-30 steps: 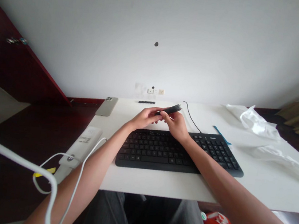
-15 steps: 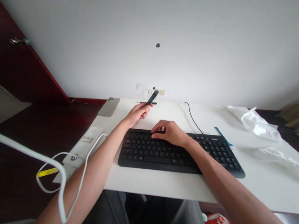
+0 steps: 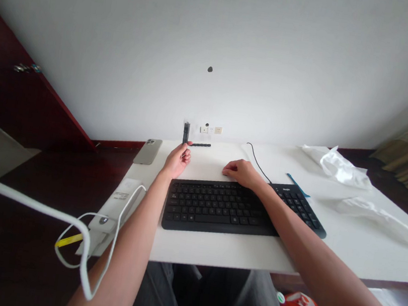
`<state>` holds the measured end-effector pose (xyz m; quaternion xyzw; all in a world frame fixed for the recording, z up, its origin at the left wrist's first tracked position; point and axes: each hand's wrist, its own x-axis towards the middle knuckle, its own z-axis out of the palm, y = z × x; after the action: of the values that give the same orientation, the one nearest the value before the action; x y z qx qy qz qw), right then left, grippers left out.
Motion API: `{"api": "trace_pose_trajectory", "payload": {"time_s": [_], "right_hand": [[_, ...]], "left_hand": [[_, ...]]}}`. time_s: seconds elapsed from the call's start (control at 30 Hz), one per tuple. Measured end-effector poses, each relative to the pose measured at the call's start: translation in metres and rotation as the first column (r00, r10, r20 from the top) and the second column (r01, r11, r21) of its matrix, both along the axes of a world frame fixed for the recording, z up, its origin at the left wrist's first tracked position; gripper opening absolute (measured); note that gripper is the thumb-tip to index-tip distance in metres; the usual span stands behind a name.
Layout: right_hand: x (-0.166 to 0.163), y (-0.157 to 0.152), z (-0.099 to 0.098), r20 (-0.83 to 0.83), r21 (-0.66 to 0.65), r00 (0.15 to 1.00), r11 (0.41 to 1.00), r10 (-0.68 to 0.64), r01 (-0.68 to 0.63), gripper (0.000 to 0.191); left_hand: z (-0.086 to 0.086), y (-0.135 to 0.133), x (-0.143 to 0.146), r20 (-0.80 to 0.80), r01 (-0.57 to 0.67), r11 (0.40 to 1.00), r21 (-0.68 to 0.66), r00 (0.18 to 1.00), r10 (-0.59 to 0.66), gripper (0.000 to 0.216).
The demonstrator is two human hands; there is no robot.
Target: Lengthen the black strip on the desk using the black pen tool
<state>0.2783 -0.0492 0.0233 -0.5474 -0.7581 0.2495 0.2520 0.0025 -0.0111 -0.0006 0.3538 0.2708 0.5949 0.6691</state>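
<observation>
A slim black tool (image 3: 186, 133) with a small metallic-looking tip stands upright in my left hand (image 3: 177, 160), whose fingers are wrapped round its lower end; its exact kind is unclear. My right hand (image 3: 241, 172) is just beyond the back edge of a black keyboard (image 3: 215, 206), fingers curled downward and close together. Whatever they hold, if anything, is hidden. The right forearm crosses over the keyboard and covers part of its keys. Behind my left hand lies a short black strip (image 3: 200, 145) on the white table (image 3: 221, 250).
At the left are a phone (image 3: 147, 151), a white power strip (image 3: 117, 199) and a looping white cable (image 3: 67, 218). A blue stick (image 3: 297, 184) lies behind the keyboard's right end, near crumpled clear plastic bags (image 3: 345, 166). The keyboard's black cord (image 3: 257, 161) runs toward the wall.
My left hand has moved left and turned the black tool from slanted to upright. My right hand has moved off the keys, rightward and past the keyboard's back edge.
</observation>
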Motion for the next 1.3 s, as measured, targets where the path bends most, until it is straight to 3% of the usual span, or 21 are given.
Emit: {"api": "trace_pose_trajectory", "payload": {"time_s": [0.17, 0.4, 0.5, 0.57, 0.63, 0.73, 0.93, 1.3], "right_hand": [[-0.003, 0.001, -0.003, 0.006, 0.004, 1.000, 1.000, -0.024, 0.024, 0.014], [0.004, 0.004, -0.003, -0.004, 0.009, 1.000, 0.999, -0.030, 0.031, 0.018], [0.008, 0.005, 0.001, -0.012, -0.010, 1.000, 1.000, -0.015, 0.015, 0.017], [0.009, 0.005, 0.003, -0.017, -0.028, 1.000, 1.000, -0.009, 0.009, 0.017], [0.009, 0.003, 0.006, -0.022, -0.043, 1.000, 0.999, 0.005, -0.006, 0.017], [0.007, 0.000, 0.008, -0.016, -0.053, 0.999, 0.998, 0.034, -0.035, 0.017], [0.006, 0.001, 0.005, 0.035, -0.048, 0.998, 0.997, 0.059, -0.058, 0.028], [0.003, 0.002, 0.000, 0.049, -0.012, 0.999, 1.000, -0.002, 0.002, 0.020]], "left_hand": [[0.000, 0.005, 0.000, 0.059, -0.034, 0.997, -0.076, 0.998, 0.039, 0.030], [0.001, 0.008, -0.001, 0.008, 0.140, 0.989, -0.056, 0.990, -0.140, 0.037], [0.000, 0.015, 0.001, 0.043, -0.065, 0.997, -0.044, 0.997, 0.067, 0.026], [0.001, 0.021, 0.004, 0.055, -0.273, 0.961, -0.038, 0.960, 0.274, 0.018], [0.001, 0.025, 0.007, 0.026, -0.361, 0.932, -0.019, 0.932, 0.361, 0.017], [0.001, 0.028, 0.007, 0.011, -0.332, 0.943, 0.002, 0.943, 0.332, 0.017], [0.003, 0.032, -0.005, 0.221, -0.256, 0.960, -0.109, 0.936, 0.275, 0.019], [0.002, 0.033, -0.005, 0.214, -0.213, 0.972, -0.096, 0.949, 0.230, 0.015]]}}
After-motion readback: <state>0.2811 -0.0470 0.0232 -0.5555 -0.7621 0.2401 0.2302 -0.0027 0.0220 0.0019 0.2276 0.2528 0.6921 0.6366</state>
